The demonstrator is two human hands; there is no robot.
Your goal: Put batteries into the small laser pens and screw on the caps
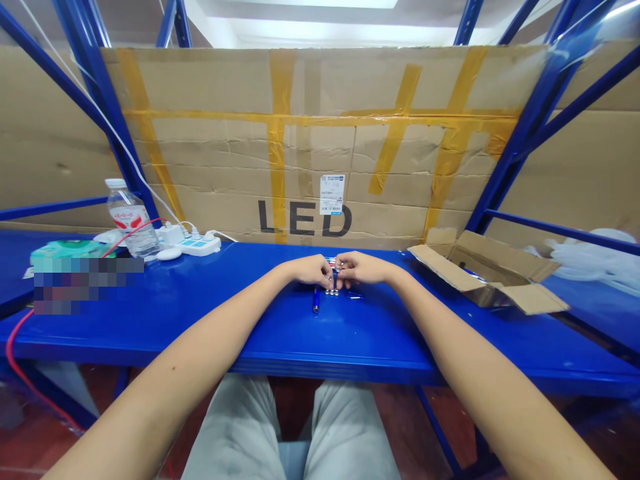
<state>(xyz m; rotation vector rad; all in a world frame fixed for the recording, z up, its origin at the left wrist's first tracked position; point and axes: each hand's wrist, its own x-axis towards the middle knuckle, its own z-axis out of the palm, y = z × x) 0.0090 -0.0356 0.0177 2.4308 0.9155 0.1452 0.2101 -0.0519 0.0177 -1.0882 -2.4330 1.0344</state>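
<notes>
Both hands meet over the middle of the blue table, with fingers bent and close together. My left hand [314, 270] is pinched just above a few small round silver pieces [332, 292]; whatever its fingertips hold is too small to make out. My right hand [364, 268] is closed the same way, a small silvery bit showing at its fingertips. A slim dark blue tube [316, 301] lies below my left hand. To the right of the silver pieces rests a short blue and silver part [355, 295]. Small multicoloured items [330, 261] show partly behind the hands.
An open cardboard box [490, 267] sits on the table's right. At the left are a water bottle [131, 220], a white power strip [200, 244], a green packet [73, 252] and a red cable [20, 333]. A large cardboard sheet [225, 167] stands behind the table.
</notes>
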